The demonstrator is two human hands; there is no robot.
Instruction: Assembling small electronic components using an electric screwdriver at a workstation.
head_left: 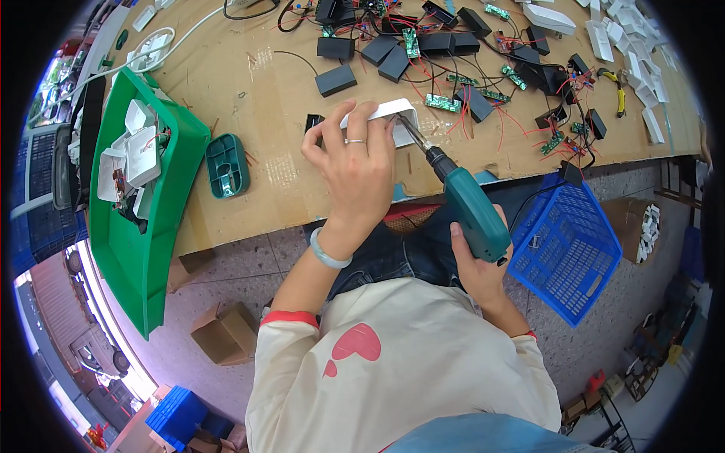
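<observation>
My left hand (353, 167) is closed on a white plastic housing (405, 108), its fingers over the near-left part, at the table's front edge. My right hand (481, 273) is wrapped round a green power screwdriver (470, 205), which slants up to the left. The tool's bit reaches into the open side of the housing; its very tip and any screw there are too small to make out. Just left of my left fingers, a small black case (312, 121) shows, partly hidden by the hand. A dark green compartment tray (243, 175) lies further left on the table.
A green bin (130, 260) holding white housings stands at the left table edge. Black boxes (336, 80), green circuit boards (443, 103) and red wires spread across the back. Yellow-handled pliers (621, 100) lie at right. A blue basket (563, 260) stands below the right edge.
</observation>
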